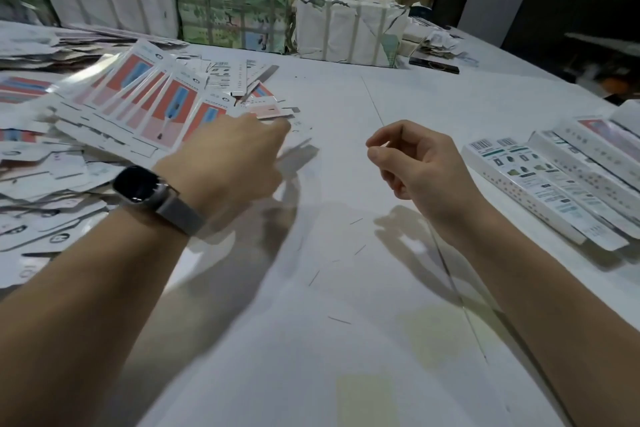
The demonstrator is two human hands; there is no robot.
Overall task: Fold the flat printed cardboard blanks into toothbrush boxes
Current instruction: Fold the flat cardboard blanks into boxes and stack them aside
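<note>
**Reaching for the next blank, many still unfolded**

Nearest, the white table (311, 340) lies bare between two forearms. The right hand (412, 163) hovers above it, fingers loosely curled and holding nothing. The left hand (239, 156), a dark watch (142, 185) on its wrist, reaches to the edge of the fanned heap of flat blanks (145, 104); its fingertips are blurred and turned away, so whether it has pinched a blank I cannot tell.

On the right, a short row of folded toothbrush boxes (550, 180) lies side by side: the finished share, by the look of it. The flat heap at left is far larger, so most of the job appears to remain. Farthest back stand taped, paper-wrapped bundles (346, 31), possibly more stock.
</note>
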